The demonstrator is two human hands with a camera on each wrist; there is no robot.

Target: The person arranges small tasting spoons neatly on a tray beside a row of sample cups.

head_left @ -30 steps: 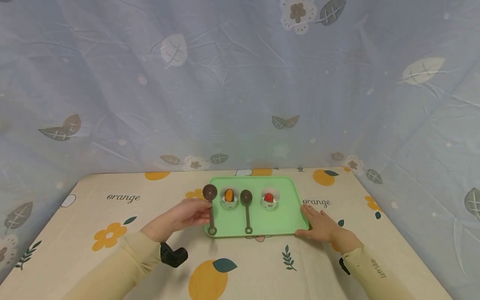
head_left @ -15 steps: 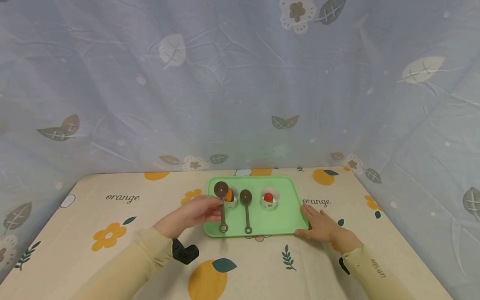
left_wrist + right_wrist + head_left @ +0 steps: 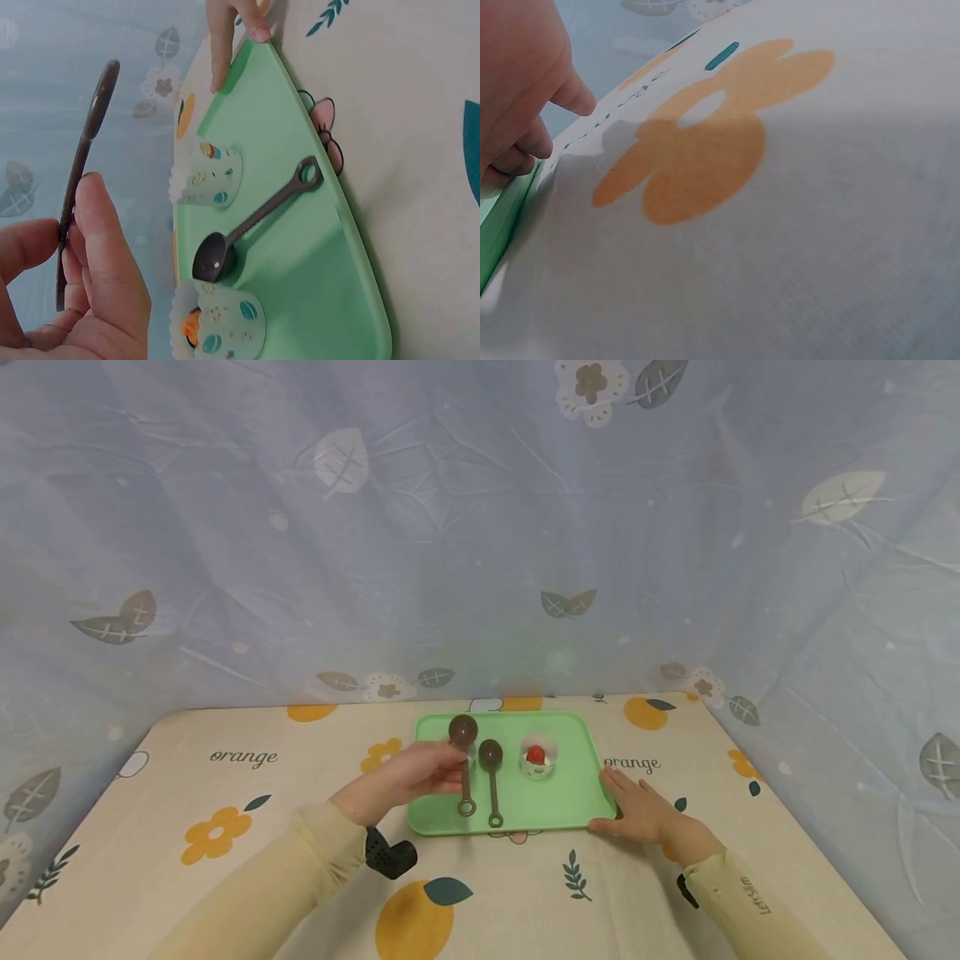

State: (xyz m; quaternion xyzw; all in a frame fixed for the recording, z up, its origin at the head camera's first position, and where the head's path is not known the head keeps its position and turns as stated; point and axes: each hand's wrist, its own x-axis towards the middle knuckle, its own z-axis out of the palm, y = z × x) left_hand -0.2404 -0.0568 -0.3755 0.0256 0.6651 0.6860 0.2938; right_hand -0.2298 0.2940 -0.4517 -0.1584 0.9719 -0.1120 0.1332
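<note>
My left hand (image 3: 416,774) pinches the handle of a brown measuring spoon (image 3: 463,730) between thumb and fingers, above the left part of a green tray (image 3: 566,806). A second brown spoon (image 3: 491,753) lies on the tray, just right of it. Behind the left hand, mostly hidden in the head view, stands a patterned paper cup (image 3: 244,326) with an orange piece (image 3: 193,328) inside. Farther right sits another patterned cup (image 3: 540,771) holding a red piece (image 3: 536,755). My right hand (image 3: 636,812) rests on the tray's right edge near its front corner, fingers extended.
The tray lies on a table with a cream, orange-printed cloth (image 3: 300,777). A pale blue patterned curtain (image 3: 450,568) hangs behind the table and along its right side.
The left hand has carried its spoon rightward across the tray, from the left edge to in front of the orange piece's cup, nearer the other spoon. The right hand has stayed put.
</note>
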